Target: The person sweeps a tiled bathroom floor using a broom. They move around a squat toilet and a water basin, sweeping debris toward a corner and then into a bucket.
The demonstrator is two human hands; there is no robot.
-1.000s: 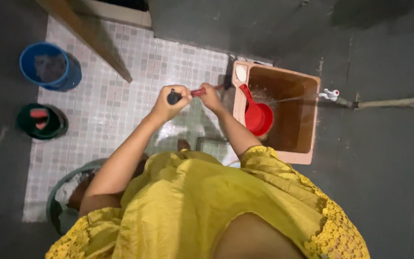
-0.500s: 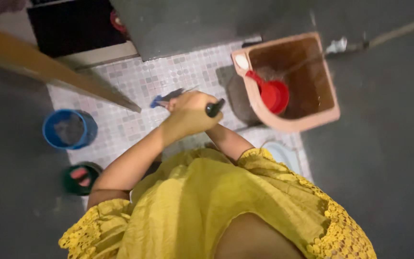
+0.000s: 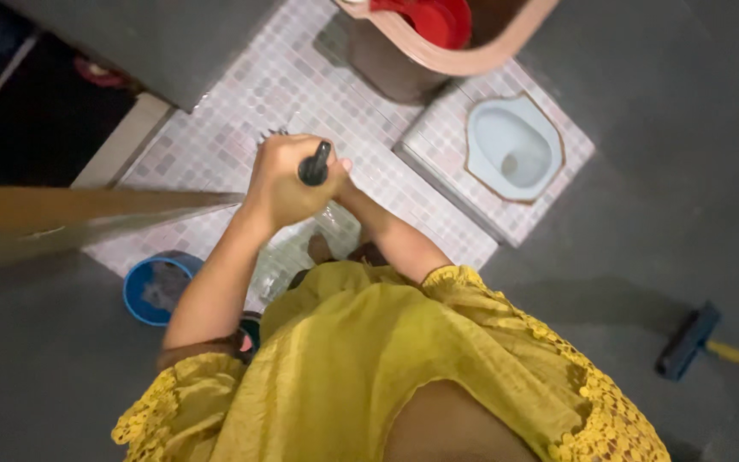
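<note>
Overhead, the left hand (image 3: 284,184) is fisted tight around a black handle (image 3: 314,164) above the tiled floor (image 3: 301,85), left of the squat toilet (image 3: 513,147). Right hand mostly hidden behind the left; grip cannot be told. Red dipper (image 3: 438,19) sits in the pink basin (image 3: 446,60) beyond the toilet; blue bucket (image 3: 157,288) nearer, far left.

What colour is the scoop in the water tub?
Red scoop, seen in the head view.

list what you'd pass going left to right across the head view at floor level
blue bucket → left hand gripping the black handle → white squat toilet pan → dark brush head with a yellow handle lying on the grey floor
</note>
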